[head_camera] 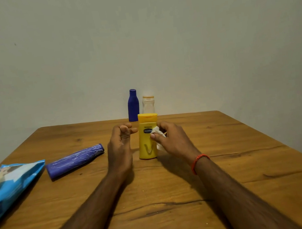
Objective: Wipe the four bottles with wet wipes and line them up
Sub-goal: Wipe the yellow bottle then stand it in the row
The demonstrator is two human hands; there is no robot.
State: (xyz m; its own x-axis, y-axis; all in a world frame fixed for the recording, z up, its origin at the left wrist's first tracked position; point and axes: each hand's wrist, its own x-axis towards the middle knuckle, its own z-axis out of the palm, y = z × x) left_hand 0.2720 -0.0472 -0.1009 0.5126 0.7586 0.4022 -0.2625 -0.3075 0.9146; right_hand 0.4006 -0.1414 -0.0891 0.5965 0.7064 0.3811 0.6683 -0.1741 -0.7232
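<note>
Head view, seemingly midway: right grip [171, 140] pinching wet wipe [157, 131] on upright yellow bottle [147, 145], left grip [119, 145] loose, empty; blue bottle [132, 106], clear bottle [148, 105] lined beyond; purple bottle [75, 160] lying leftward, pending.

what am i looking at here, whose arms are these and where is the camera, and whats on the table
No machine here: a person is working bare-handed, filmed by one camera worn on their head, looking forward and down. On the wooden table a yellow bottle stands upright. The right hand pinches a white wipe against its front. The left hand sits just beside it, fingers loosely curled, holding nothing. To the left a marked blue bottle lies on its side, and further left is a blue pack of wipes. At the back, by the wall, a plain blue bottle and a clear bottle stand side by side.
</note>
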